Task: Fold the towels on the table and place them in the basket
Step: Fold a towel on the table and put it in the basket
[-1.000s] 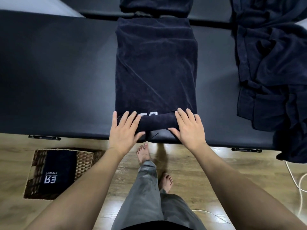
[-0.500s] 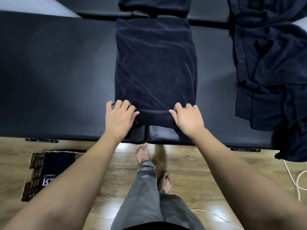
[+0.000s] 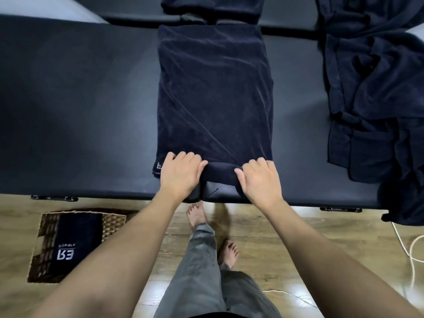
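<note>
Navy towel [image 3: 214,95] lies at frame centre on the black table [image 3: 80,111]. Left hand [image 3: 180,174] and right hand [image 3: 258,180], fingers curled over its rolled near edge, have advanced the roll since a second ago; rolling under way. Wicker basket [image 3: 114,222] lower left.

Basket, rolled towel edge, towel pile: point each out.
basket [image 3: 114,222]: head view, woven right wall.
rolled towel edge [image 3: 220,172]: head view, roll's middle between the hands.
towel pile [image 3: 376,92]: head view, crumpled middle.
</note>
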`<state>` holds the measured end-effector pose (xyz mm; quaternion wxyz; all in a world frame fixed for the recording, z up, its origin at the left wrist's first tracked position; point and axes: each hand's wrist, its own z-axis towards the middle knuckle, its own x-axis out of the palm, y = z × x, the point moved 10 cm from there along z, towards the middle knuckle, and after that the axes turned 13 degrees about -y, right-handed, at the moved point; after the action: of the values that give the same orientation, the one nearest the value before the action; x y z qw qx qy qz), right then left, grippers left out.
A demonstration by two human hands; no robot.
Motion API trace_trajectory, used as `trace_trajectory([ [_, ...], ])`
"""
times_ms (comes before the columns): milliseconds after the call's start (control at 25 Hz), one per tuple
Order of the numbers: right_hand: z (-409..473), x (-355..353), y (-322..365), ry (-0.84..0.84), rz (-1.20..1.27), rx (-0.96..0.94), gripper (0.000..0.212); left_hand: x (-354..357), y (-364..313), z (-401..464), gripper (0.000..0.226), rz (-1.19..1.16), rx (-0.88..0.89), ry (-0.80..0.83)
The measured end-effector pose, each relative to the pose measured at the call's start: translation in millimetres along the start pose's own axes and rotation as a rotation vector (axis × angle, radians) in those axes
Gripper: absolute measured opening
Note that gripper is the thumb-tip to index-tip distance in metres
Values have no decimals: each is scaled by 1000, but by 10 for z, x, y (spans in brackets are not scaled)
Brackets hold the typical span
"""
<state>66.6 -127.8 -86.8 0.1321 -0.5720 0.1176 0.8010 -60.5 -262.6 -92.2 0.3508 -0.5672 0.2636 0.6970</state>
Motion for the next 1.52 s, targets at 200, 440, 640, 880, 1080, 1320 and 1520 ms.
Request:
trace_trajectory([
  [200, 251, 32, -47, 61, -112, 61, 33, 112, 4, 51, 57, -2, -24, 135],
  [440, -138, -68, 208, -132, -65, -3, 37, 102, 63, 86, 38, 3, -130, 71],
  [640, -127, 70, 126, -53, -63, -86, 57, -22, 109, -74, 31, -51, -141, -110],
  [880, 283, 172, 45, 50, 73, -90, 47, -56, -34, -435, 52, -21, 39, -173],
  [1080, 356, 201, -115, 127, 54, 94, 39, 47, 82, -86, 59, 57, 96, -106],
  [1320, 140, 69, 127, -33, -118, 5, 60, 143, 207, 406, 70, -43, 42, 99],
  [1520, 455, 208, -4, 51, -50, -61, 59, 79, 260, 478, 55, -76, -85, 159],
])
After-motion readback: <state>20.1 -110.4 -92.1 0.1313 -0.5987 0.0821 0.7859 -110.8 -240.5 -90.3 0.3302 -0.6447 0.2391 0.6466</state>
